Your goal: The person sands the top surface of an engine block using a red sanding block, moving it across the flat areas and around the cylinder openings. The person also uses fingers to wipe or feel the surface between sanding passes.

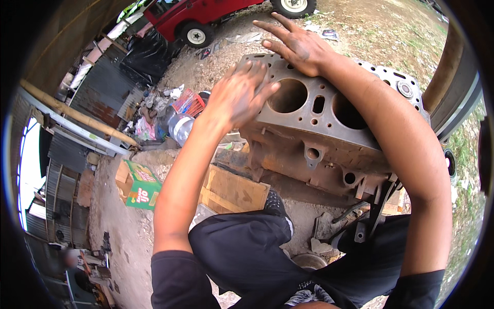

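Observation:
A rusty brown engine block point(293, 141) stands in front of me, its flat grey top face full of holes. Two wide cylinder bores point(287, 96) show in that face; my right forearm covers part of the second one. At the block's left end, my left hand point(239, 98) lies over the corner of the top face, fingers stretched out and a little blurred. Beyond the far edge, my right hand point(301, 50) is held with its fingers spread and nothing in them. Dark smudges mark both hands. Whether the right palm touches the block, I cannot tell.
A cardboard piece point(231, 190) and a green box point(138, 185) lie on the ground to the left. Farther off are a large plastic bottle point(181, 127), a red basket point(189, 103) and a red vehicle point(200, 15). A post point(445, 72) stands at right.

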`<move>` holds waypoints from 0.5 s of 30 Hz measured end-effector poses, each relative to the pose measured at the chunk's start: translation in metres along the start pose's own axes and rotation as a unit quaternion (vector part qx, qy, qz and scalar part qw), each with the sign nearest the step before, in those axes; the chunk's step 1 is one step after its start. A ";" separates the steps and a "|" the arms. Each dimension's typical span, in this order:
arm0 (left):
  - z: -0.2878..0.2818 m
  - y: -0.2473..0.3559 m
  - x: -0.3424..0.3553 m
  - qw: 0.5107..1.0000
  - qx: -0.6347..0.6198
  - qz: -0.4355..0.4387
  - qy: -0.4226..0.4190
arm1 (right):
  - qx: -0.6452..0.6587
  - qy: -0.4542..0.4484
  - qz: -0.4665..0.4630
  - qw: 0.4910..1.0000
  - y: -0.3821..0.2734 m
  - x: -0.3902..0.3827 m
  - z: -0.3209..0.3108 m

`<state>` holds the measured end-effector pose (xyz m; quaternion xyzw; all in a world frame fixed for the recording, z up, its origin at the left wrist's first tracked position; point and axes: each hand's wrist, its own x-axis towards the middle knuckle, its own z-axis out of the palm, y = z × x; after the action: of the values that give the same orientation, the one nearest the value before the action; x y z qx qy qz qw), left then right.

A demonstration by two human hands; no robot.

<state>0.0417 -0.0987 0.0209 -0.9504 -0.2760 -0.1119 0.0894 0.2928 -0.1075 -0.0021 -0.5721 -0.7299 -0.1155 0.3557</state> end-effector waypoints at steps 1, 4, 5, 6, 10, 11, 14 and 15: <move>0.002 -0.003 0.012 1.000 -0.016 -0.014 -0.016 | 0.006 -0.015 0.008 1.000 -0.002 -0.002 0.000; -0.006 -0.003 0.033 0.995 -0.071 -0.042 -0.047 | 0.007 -0.028 0.027 0.999 -0.005 -0.008 -0.006; -0.005 -0.001 0.030 0.996 -0.082 -0.029 -0.032 | 0.005 -0.031 0.027 0.999 -0.003 -0.009 -0.007; -0.003 -0.002 0.025 0.995 -0.093 -0.015 -0.018 | 0.004 -0.035 0.027 0.999 -0.002 -0.009 -0.007; -0.018 0.006 -0.019 0.998 -0.062 0.029 -0.006 | 0.019 -0.068 0.039 0.997 -0.011 -0.006 -0.013; -0.029 0.014 -0.023 0.998 -0.040 0.038 0.000 | 0.023 -0.089 0.042 0.995 -0.012 -0.005 -0.014; -0.040 0.016 -0.012 0.989 -0.059 -0.034 -0.134 | 0.016 -0.079 0.030 0.996 -0.001 -0.006 -0.011; -0.038 0.013 -0.012 0.987 -0.067 -0.038 -0.142 | 0.018 -0.084 0.030 0.996 0.000 -0.005 -0.011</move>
<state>0.0329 -0.1248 0.0529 -0.9494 -0.3134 0.0032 -0.0186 0.2977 -0.1180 0.0027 -0.5948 -0.7417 -0.0432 0.3070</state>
